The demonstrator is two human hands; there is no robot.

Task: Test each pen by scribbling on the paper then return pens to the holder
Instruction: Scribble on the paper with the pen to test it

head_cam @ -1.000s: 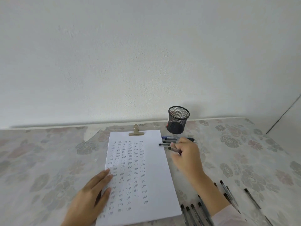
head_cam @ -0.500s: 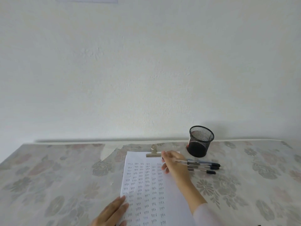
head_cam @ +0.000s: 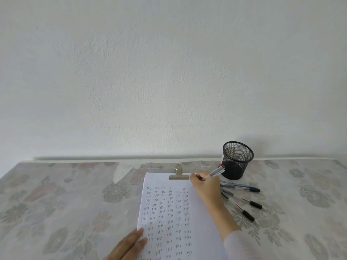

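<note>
A surface (head_cam: 56, 203) covered in a pale floral cloth runs across the lower third of my view, with a bare white wall above it.

At the bottom, left of centre, my left hand (head_cam: 129, 246) lies flat. Its fingers are straight and close together, and their tips press on the left edge of the paper (head_cam: 169, 212). The paper is a white sheet lying lengthwise away from me and filled with rows of small scribbled marks. A metal clip (head_cam: 178, 174) grips its top edge.

Just right of the clip, my right hand (head_cam: 205, 186) rests at the sheet's top right corner. Its fingers are curled and pinch a pen (head_cam: 216, 172). The pen's back end slants up and right towards the holder (head_cam: 237, 160). The hand hides the tip, so I cannot tell whether it touches the sheet.

The holder is a black mesh cup standing upright just behind the hand, near the wall. No pen shows above its rim. Below it, right of my hand, loose pens (head_cam: 242, 186) lie fanned out on the cloth.

I judge this to be the testing step, with one pen in hand and the others not yet in the holder. Next the tip needs a blank patch near the top rows and a short scribble while the left hand steadies the sheet. Then the pen needs a small lift and a drop into the holder without tipping the cup.
</note>
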